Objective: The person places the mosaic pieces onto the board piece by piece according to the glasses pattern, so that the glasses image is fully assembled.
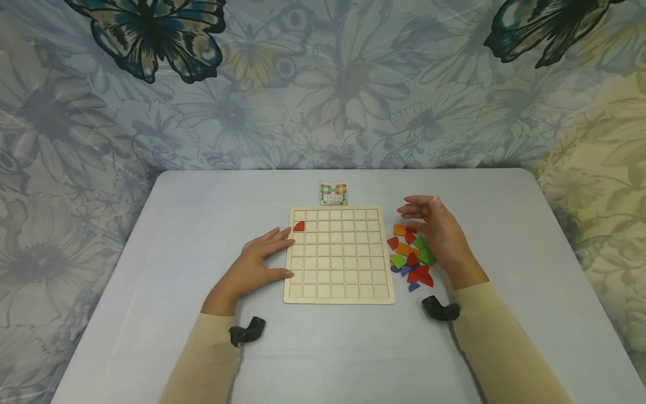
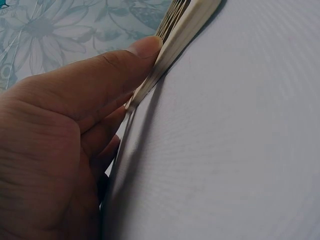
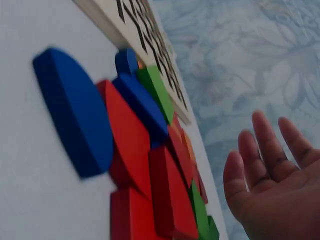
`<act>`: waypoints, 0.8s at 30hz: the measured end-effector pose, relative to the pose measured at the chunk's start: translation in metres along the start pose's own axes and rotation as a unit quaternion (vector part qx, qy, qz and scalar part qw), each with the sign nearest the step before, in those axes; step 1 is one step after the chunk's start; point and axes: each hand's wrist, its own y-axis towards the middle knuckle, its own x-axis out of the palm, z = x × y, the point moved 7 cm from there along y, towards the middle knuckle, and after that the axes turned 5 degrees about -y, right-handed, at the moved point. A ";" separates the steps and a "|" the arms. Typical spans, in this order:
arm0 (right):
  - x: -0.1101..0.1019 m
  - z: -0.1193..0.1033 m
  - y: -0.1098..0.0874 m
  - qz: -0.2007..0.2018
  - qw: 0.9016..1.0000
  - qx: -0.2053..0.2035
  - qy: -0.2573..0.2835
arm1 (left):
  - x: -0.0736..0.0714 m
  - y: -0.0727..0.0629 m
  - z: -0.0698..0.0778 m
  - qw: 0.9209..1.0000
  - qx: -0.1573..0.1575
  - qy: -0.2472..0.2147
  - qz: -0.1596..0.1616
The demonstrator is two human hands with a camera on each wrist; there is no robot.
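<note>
So my coloured pieces (image 1: 413,259) sit in a loose heap just right of the gridded board (image 1: 337,256), with one red piece (image 1: 300,226) in its left column, second cell down. They look light, stiff and maybe a bit slick, so I'd pinch them by their thick sides. My right hand (image 1: 444,241) hovers by the heap, fingers loose, holding nothing; my left hand (image 1: 254,262) just touches the board's left edge. Smooth white table (image 1: 202,213), flowery backdrop (image 1: 353,84) behind.

The grid board (image 1: 336,262) looked like smooth, matt wood; the pieces (image 1: 398,261) at its three o'clock, smooth; the tabletop (image 1: 328,353), matt.
</note>
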 end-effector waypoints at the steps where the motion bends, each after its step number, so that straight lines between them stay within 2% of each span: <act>1: -0.003 0.002 -0.001 0.011 1.000 -0.002 -0.015 | 0.001 0.000 0.000 1.000 0.000 0.000 -0.001; 3: -0.009 0.006 -0.002 0.031 0.998 -0.002 -0.050 | 0.002 -0.001 0.000 1.000 0.002 -0.001 -0.003; 5: -0.014 0.011 -0.004 0.045 0.993 0.006 -0.106 | 0.002 -0.001 0.000 1.000 0.004 -0.001 -0.004; 10: -0.019 0.030 -0.004 0.034 0.971 0.053 -0.229 | 0.002 0.000 0.000 1.000 0.009 -0.001 -0.002; 13: -0.018 0.039 -0.003 0.008 0.961 0.068 -0.267 | 0.001 0.000 0.000 1.000 0.008 0.001 0.001; 17: -0.014 0.044 0.000 -0.020 0.943 0.060 -0.327 | 0.000 0.001 0.000 1.000 0.006 0.002 0.002; 21: -0.011 0.044 0.002 -0.026 0.926 0.051 -0.374 | 0.000 0.001 0.000 1.000 0.012 0.001 0.000; 24: -0.011 0.044 0.002 -0.024 0.919 0.054 -0.391 | 0.000 0.002 -0.001 1.000 0.012 0.001 -0.001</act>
